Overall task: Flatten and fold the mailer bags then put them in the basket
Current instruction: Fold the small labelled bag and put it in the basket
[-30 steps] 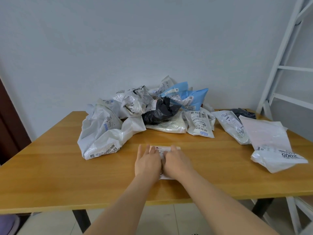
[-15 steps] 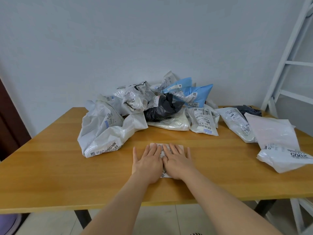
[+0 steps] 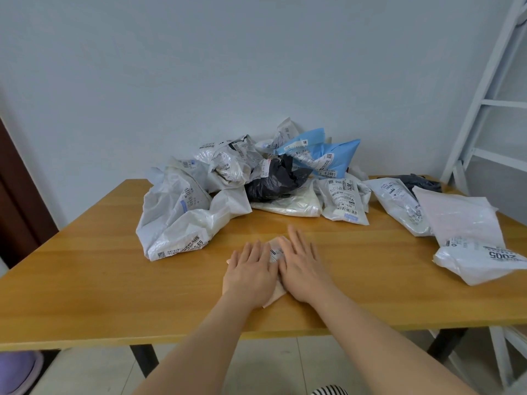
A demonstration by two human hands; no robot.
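A small folded white mailer bag [image 3: 276, 253] with a printed label lies flat on the wooden table [image 3: 99, 280], mostly hidden under my hands. My left hand [image 3: 251, 273] presses on its left part with straight fingers. My right hand [image 3: 302, 266] lies flat on its right part, fingers spread and reaching past its far edge. A heap of crumpled mailer bags [image 3: 228, 178], white, black and blue, fills the back of the table. No basket is in view.
More white mailer bags [image 3: 467, 232] lie at the table's right side, one hanging over the edge. A white metal ladder frame [image 3: 482, 104] stands at the right against the wall. A purple thing [image 3: 17, 369] sits on the floor at lower left.
Both hands have gone from bunched over the folded bag to flat with spread fingers, sliding outward and forward over it. The bag lies flatter now.
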